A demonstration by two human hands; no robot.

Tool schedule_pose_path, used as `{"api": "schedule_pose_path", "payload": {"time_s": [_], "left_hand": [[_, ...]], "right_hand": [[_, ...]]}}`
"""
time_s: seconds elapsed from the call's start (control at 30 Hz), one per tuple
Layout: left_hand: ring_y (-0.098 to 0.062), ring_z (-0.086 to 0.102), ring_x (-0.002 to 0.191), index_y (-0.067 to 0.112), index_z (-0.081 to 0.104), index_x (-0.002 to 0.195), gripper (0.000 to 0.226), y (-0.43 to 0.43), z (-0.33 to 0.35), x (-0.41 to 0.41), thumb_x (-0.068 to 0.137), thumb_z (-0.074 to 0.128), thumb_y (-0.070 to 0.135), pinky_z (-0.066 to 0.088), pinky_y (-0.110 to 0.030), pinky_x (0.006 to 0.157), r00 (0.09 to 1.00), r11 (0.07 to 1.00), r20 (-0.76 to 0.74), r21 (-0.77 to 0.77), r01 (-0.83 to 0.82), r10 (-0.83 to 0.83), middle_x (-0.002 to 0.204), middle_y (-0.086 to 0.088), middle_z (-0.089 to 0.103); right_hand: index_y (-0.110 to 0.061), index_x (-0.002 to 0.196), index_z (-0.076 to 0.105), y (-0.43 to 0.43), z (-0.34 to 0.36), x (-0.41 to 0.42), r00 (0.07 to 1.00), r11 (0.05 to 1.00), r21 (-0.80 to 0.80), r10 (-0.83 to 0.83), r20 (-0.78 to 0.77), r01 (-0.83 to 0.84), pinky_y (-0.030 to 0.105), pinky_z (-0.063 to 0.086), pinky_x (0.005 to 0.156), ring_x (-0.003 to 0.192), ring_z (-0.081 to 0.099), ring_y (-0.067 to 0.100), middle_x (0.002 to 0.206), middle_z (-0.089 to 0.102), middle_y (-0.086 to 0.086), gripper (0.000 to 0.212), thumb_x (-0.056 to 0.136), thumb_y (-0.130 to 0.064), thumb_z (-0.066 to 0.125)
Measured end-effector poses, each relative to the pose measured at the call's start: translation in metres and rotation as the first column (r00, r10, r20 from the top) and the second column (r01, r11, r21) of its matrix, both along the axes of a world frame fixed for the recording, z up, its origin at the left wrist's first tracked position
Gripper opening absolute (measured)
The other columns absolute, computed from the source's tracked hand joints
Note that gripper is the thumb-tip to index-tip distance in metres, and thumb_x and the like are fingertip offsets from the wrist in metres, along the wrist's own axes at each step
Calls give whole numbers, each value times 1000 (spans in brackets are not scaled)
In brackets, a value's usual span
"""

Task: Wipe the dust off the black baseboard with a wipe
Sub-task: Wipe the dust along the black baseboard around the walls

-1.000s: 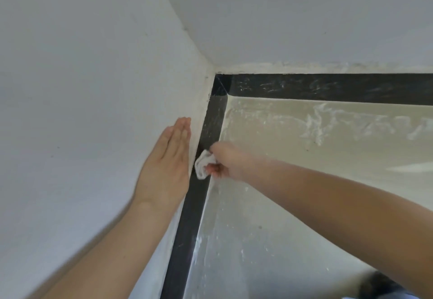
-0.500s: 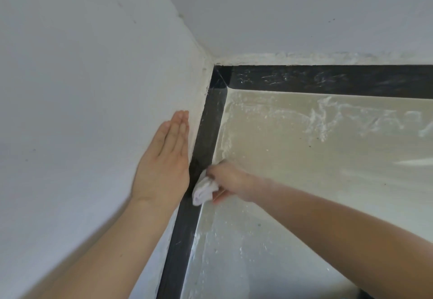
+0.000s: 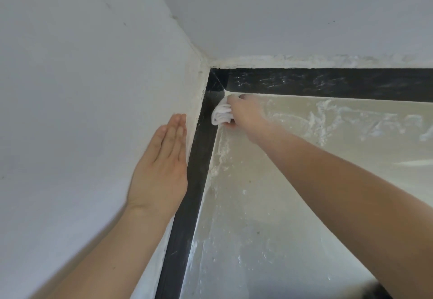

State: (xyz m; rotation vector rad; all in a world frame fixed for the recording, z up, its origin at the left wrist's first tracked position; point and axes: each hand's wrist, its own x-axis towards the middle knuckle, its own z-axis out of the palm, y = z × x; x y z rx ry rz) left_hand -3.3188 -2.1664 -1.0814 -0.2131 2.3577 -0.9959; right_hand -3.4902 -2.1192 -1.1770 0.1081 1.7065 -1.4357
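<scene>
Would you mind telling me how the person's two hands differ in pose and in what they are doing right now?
The left hand lies flat and open on the white wall, empty; the right hand is closed around a bunched white wipe. The left hand sits beside the black baseboard; the right presses the wipe onto it near the corner. Both are bare.

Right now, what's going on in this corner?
A person is wiping a black baseboard. The right hand presses a bunched white wipe against the strip just short of the room corner. The left hand lies flat and open on the white wall beside it. The baseboard along the far wall shows pale dust streaks.
</scene>
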Motion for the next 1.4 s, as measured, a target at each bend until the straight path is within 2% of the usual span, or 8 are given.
{"api": "schedule_pose_path", "payload": {"time_s": [0.2, 0.37, 0.57, 0.67, 0.87, 1.03, 1.23, 1.4], "left_hand": [[-41, -35, 130, -20, -31, 127, 55, 3, -4, 1, 95, 1, 11, -31, -47, 98, 999, 997, -18, 72, -34, 36, 135, -34, -41], [-41, -26, 135, -20, -28, 130, 55, -2, -8, 6, 91, -4, 10, -28, -48, 104, 996, 999, -89, 43, 29, -25, 141, -35, -31], [-42, -37, 128, -22, -32, 125, 57, 2, -10, -1, 95, 1, 14, -31, -46, 99, 999, 997, -33, 80, -18, 21, 132, -36, -42], [-42, -36, 129, -22, -32, 125, 57, 2, -12, 0, 96, 0, 14, -31, -48, 98, 998, 997, -56, 74, -21, 25, 133, -36, -41], [-40, -30, 133, -20, -27, 131, 54, -1, -16, 5, 87, -18, 9, -27, -47, 104, 991, 997, -131, 62, 37, -28, 141, -35, -31], [-40, -19, 138, -20, -17, 135, 53, -2, -22, 7, 94, -10, 13, -22, -45, 108, 976, 998, -213, 54, 45, -32, 144, -35, -23], [-37, -3, 142, -16, -1, 140, 54, -1, -16, 8, 94, -4, 12, -12, -42, 114, 976, 995, -216, 97, 7, 14, 150, -31, -7], [-45, -28, 133, -24, -25, 128, 64, 8, -10, 10, 70, -36, -1, -27, -48, 107, 999, 998, -46, 53, 20, -17, 137, -39, -32]], "right_hand": [[-9, 121, 46, 4, -10, 7, 897, 992, 128, 63, -437, -7, 18, 36, 50, 61, 45, 2, 70, 43, -9, 26, 100, -20, 35], [-7, 74, 53, -26, -2, 14, 965, 973, -58, -230, -127, 224, 23, 31, 54, 55, 38, 11, 60, 41, -2, 13, 86, -3, 48], [-16, 91, 72, 17, 8, 21, 998, 992, -128, 0, -66, -9, 17, 53, 65, 80, 63, 9, 80, 67, -7, 25, 79, 3, 60], [-10, 99, 73, 8, 15, 7, 963, 961, -122, -259, -70, 249, 29, 55, 84, 88, 66, 16, 89, 71, 4, 21, 81, -3, 64], [-9, 110, 69, -25, 19, 16, 848, 798, -317, -413, 332, 513, 7, 51, 74, 79, 64, 1, 88, 69, -4, 32, 84, 6, 60], [-14, 92, 73, 16, 3, 22, 996, 958, -279, 82, 43, -67, 20, 51, 81, 97, 64, 13, 97, 71, 2, 38, 77, 16, 55], [-15, 113, 68, -6, -1, 1, 924, 881, -329, -250, 289, 341, 35, 44, 104, 111, 61, 17, 115, 68, 4, 41, 81, 7, 57], [-17, 96, 73, -8, -1, 45, 931, 878, -355, -224, 288, 321, 35, 46, 101, 108, 61, 19, 108, 69, 3, 38, 76, 11, 57]]}}
